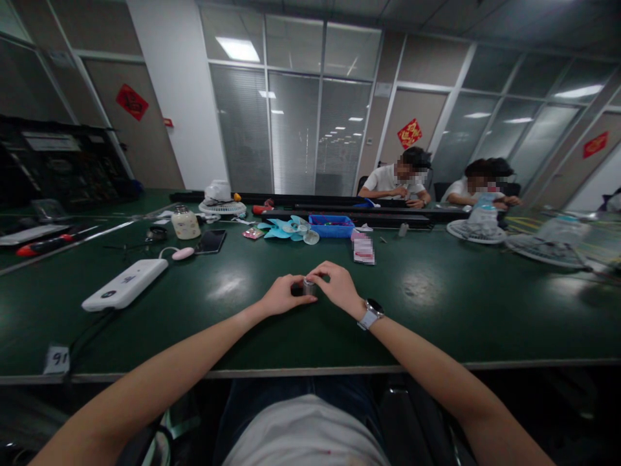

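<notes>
A small grey metal cylinder point(309, 288) stands upright on the green table point(233, 346), right in front of me. My left hand point(285, 295) is closed round its side, thumb and fingers on either face. From the right, my right hand point(338, 285) pinches at the cylinder's top end with thumb and forefinger. Whether a smaller part sits between those right fingertips is too small to make out. A watch point(372, 313) with a pale strap is on my right wrist.
Beyond my hands lie light-blue fan blades point(286, 228), a blue bin point(332, 226) and a pink-and-white packet point(363, 248). Leftward are a white power strip point(125, 285), a phone point(211, 241) and a cream jar point(185, 224). Two people sit across the table; fan parts point(478, 223) stand right.
</notes>
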